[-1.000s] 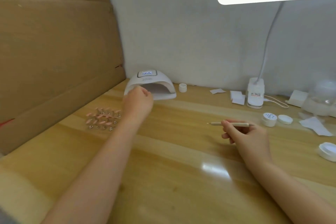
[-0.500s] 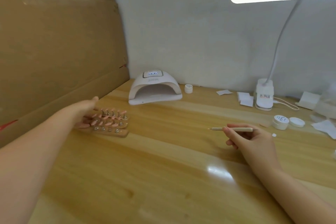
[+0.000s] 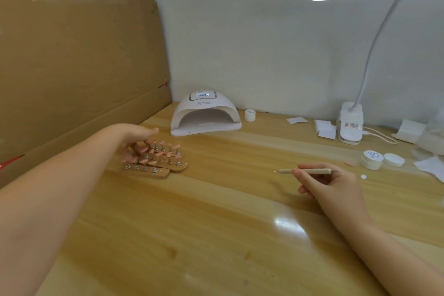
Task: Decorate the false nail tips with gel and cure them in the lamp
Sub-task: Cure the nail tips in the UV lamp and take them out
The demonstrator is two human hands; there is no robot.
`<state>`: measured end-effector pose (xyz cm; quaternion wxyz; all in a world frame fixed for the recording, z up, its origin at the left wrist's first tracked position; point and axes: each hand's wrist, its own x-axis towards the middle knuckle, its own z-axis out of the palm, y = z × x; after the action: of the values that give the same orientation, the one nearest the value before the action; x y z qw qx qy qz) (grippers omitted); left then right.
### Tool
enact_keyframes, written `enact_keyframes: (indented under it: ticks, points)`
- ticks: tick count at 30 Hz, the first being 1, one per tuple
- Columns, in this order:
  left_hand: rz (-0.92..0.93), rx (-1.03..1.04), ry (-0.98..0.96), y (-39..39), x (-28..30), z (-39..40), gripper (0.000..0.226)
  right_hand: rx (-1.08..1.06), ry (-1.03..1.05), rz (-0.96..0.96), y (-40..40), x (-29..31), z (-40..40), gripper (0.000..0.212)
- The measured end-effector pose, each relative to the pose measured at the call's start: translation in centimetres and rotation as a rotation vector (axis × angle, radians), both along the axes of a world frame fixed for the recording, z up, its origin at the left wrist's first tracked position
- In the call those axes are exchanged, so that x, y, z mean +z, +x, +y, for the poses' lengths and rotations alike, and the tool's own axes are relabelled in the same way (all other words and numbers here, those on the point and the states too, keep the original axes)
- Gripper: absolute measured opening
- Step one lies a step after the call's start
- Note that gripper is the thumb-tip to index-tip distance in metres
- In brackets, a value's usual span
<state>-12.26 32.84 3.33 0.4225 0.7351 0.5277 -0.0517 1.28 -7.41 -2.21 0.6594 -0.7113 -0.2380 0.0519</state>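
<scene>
Down at the far-left end of the wooden strips (image 3: 153, 163), the left hand (image 3: 134, 138) reaches in, fingers (image 3: 131, 154) curling over the pink nail tips (image 3: 153, 150) on their metal pegs; whether they grip one I cannot tell. Best move: pinch a peg low, clear of the pink surface, and lift straight. The right hand (image 3: 329, 187) pinches the dotting tool (image 3: 305, 171) level above the worktop (image 3: 216, 223). The curing lamp (image 3: 205, 115) sits open just beyond, the gel pot (image 3: 372, 159) uncapped at right.
</scene>
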Motion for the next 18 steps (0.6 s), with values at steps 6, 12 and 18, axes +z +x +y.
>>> enact_keyframes:
  ticks: [6,12,18]
  points:
    - [0.009,-0.06,-0.034,3.2,-0.3,-3.1,0.056,0.004,-0.01,-0.002,0.2,-0.1,0.1,0.01]
    - [-0.05,-0.163,-0.127,6.2,-0.3,-8.1,0.041,-0.031,0.003,0.011,0.4,-0.2,-0.1,0.008]
    - [-0.008,-0.392,-0.074,7.5,-0.1,-11.3,0.054,-0.089,0.031,0.02,0.7,-0.4,-0.7,0.007]
